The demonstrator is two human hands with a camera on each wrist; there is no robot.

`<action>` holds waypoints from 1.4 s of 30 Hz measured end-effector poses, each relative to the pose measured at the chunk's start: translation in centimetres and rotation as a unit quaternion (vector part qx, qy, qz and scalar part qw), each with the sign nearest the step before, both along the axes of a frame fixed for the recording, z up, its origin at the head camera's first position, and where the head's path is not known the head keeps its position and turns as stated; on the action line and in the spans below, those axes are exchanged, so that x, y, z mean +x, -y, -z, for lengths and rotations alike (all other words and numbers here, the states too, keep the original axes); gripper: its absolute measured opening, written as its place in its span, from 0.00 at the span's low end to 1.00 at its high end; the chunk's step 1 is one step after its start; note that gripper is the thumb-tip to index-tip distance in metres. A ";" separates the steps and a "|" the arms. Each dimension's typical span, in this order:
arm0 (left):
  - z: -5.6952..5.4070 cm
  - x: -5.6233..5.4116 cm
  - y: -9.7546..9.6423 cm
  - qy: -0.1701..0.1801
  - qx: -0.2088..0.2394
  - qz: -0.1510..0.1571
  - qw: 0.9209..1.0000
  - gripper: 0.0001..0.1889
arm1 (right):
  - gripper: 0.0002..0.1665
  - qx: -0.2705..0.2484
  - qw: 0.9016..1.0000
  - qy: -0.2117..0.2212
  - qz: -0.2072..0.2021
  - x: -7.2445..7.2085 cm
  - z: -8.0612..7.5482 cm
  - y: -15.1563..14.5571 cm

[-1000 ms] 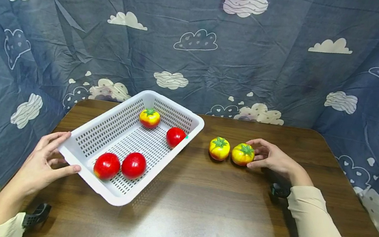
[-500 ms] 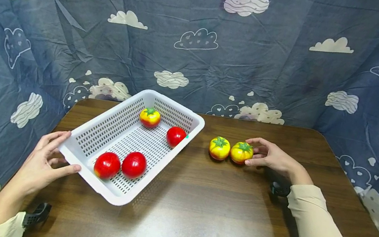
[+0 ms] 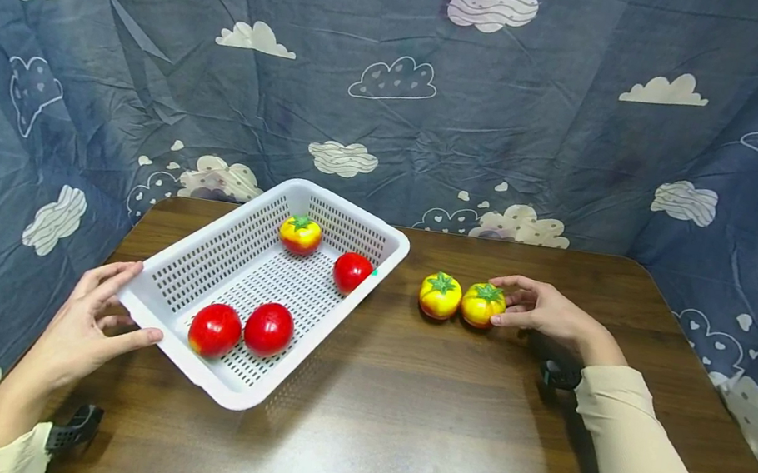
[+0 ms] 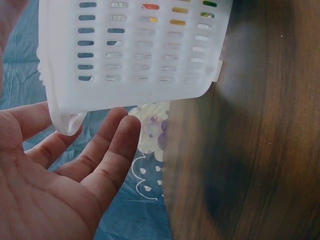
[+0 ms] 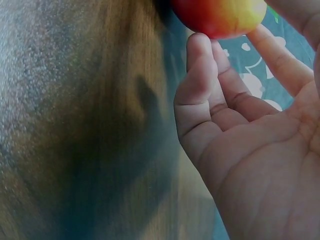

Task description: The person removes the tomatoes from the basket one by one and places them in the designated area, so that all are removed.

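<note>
A white perforated plastic basket [image 3: 321,349] stands on the left of the table, its near-left end raised. My left hand [image 3: 81,328] grips that end by the rim, with several fingers [image 4: 107,145] stretched beneath it in the left wrist view. Three red balls, one of them the red fruit [image 3: 269,330], and a yellow-red toy tomato [image 3: 299,236] lie inside. Right of the basket, two yellow toy tomatoes sit side by side. My right hand [image 3: 548,313] pinches the right toy tomato [image 3: 481,305] between thumb and fingers; its left neighbour [image 3: 439,296] touches or nearly touches it.
Brown wooden table [image 3: 391,425] with a glossy reflection at its front. A blue cloud-patterned curtain [image 3: 383,127] rises behind and along both sides. Dark wrist cameras sit on both wrists, such as the left wrist camera [image 3: 75,428].
My right hand and the toy tomato it pinches have shifted slightly left, toward the other toy tomato. My left hand and the basket have stayed where they were.
</note>
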State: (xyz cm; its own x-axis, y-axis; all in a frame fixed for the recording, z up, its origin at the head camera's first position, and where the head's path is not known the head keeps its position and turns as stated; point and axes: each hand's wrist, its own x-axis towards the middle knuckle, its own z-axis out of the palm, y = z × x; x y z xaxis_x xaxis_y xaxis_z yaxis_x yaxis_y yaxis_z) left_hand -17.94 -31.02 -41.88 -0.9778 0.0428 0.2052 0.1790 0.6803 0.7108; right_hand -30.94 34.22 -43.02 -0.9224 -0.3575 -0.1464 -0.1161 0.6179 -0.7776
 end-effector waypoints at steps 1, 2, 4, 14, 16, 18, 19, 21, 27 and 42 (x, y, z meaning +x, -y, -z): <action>0.0 0.0 0.0 0.000 -0.001 0.000 1.000 0.54 | 0.41 0.002 1.000 0.000 0.000 0.0 -0.1 0.0; 0.0 0.0 0.0 0.000 -0.002 0.000 1.000 0.54 | 0.41 0.003 1.000 0.002 0.000 0.0 -0.1 -0.1; 0.0 0.0 0.0 -0.002 -0.002 0.000 1.000 0.54 | 0.41 -0.001 1.000 0.006 0.002 0.0 -0.2 -0.1; 0.0 0.0 0.0 -0.008 -0.002 0.005 1.000 0.54 | 0.41 -0.017 1.000 0.010 -0.003 0.0 -0.4 -0.2; 0.0 0.0 0.0 -0.009 0.000 0.006 1.000 0.54 | 0.41 -0.017 1.000 0.010 -0.005 0.0 -0.5 -0.2; 0.0 0.0 0.0 -0.011 0.002 0.006 1.000 0.54 | 0.41 -0.019 1.000 0.010 -0.007 0.0 -0.5 -0.2; 0.0 0.0 0.0 -0.012 0.003 0.007 1.000 0.54 | 0.41 -0.020 1.000 0.011 -0.008 0.0 -0.6 -0.3; 0.0 0.0 0.0 -0.013 0.005 0.008 1.000 0.54 | 0.42 -0.022 1.000 0.011 -0.011 0.0 -0.6 -0.3; 0.1 -0.1 0.0 -0.016 0.007 0.009 1.000 0.54 | 0.41 -0.015 1.000 0.011 -0.005 -0.2 -1.1 -0.4; 0.0 0.0 0.0 -0.014 0.005 0.005 1.000 0.53 | 0.35 0.027 0.998 -0.052 0.009 -1.2 -4.8 1.7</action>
State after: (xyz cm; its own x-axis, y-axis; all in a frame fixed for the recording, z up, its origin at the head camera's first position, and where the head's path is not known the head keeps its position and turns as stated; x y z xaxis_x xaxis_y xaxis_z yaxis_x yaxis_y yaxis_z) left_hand -17.94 -31.01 -41.92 -0.9712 0.0499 0.2329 0.2054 0.6709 0.7125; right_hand -32.12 32.49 -38.22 -0.9395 -0.3358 -0.0680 -0.1837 0.6614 -0.7272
